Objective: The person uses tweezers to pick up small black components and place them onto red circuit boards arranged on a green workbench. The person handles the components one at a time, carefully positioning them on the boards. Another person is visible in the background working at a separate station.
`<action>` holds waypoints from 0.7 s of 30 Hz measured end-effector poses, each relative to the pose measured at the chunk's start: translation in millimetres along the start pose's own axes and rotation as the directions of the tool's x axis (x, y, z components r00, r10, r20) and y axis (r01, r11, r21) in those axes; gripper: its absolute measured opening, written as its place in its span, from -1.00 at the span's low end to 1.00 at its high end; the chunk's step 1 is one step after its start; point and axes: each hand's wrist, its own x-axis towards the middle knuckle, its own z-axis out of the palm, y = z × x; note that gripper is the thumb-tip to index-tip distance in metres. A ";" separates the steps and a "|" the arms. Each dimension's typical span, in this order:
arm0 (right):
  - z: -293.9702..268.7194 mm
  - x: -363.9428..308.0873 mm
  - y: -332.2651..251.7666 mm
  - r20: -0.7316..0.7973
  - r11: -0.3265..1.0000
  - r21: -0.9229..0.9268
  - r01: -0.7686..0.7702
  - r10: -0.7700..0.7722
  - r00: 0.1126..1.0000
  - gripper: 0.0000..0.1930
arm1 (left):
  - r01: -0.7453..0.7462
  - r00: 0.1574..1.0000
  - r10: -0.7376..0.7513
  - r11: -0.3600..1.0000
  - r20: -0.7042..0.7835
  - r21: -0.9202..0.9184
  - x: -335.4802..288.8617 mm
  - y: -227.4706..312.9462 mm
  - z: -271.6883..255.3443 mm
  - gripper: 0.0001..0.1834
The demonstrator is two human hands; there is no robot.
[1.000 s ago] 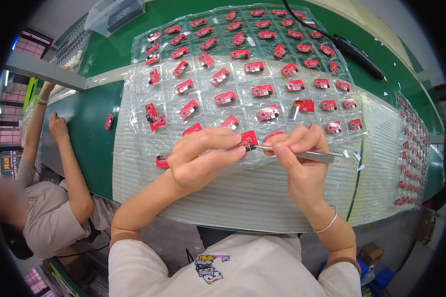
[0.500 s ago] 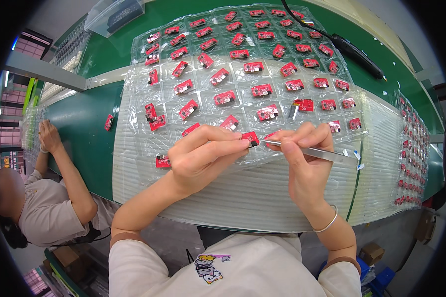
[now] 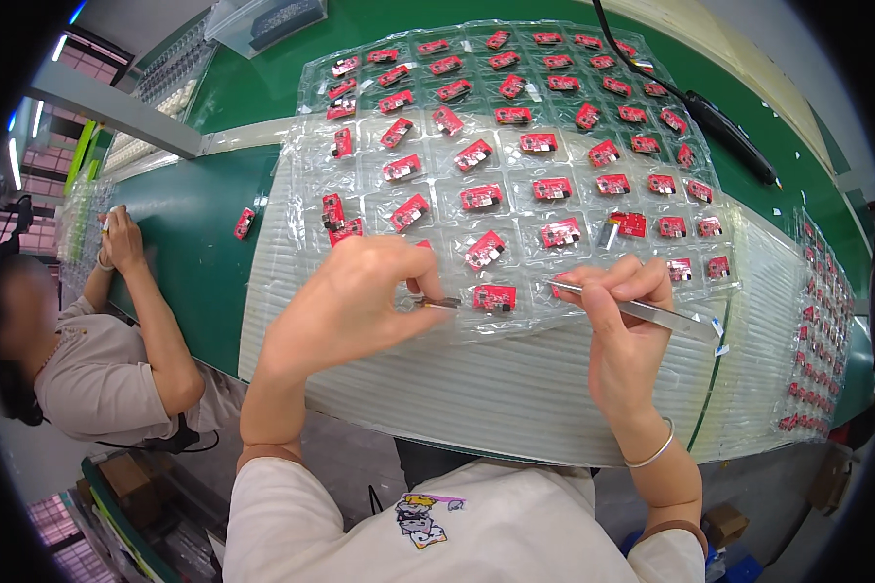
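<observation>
Two hands over a clear blister tray of small red boards, tweezers in the right.

Spread across the green bench [image 3: 214, 223]: a clear plastic tray [image 3: 379, 126] with rows of pockets, stacked on more ribbed trays. Just beyond both grips, many small red circuit boards [image 3: 479, 197], most angled with long axes running left to right. Nearest, between the two grips: one red board [image 3: 495, 297], lying flat, long axis roughly left-right. Right hand [image 3: 620, 335] pinched shut on silver tweezers [image 3: 642, 309], long axis running left-right, tip pointing left toward that board, rear end trailing right. Left hand [image 3: 345, 306] curled, fingertips pinched together on a small metallic piece [image 3: 441, 303], pointing right at the board. Far left of the grips, another person's hands [image 3: 122, 238].
</observation>
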 end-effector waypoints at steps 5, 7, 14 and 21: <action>3.5 -1.0 1.9 0.011 0.999 -0.008 -0.038 0.038 0.999 -0.76 | 0.125 0.989 -0.111 0.978 -0.095 0.165 -20.7 -3.3 7.6 -0.79; 3.3 -1.4 1.6 -0.008 0.999 -0.017 -0.029 0.028 1.000 -0.77 | 0.170 0.978 -0.148 0.974 -0.148 0.151 -29.2 -7.3 1.3 -0.79; 2.8 -1.3 0.4 -0.030 0.998 -0.058 -0.039 0.037 0.999 -0.78 | 0.289 0.957 -0.266 0.914 -0.118 0.286 -59.1 -19.4 -0.3 -0.68; 5.7 -0.8 -0.4 -0.050 0.995 -0.079 -0.058 0.054 0.997 -0.77 | 0.208 0.973 -0.174 0.947 -0.155 0.245 -68.3 -19.5 -9.6 -0.66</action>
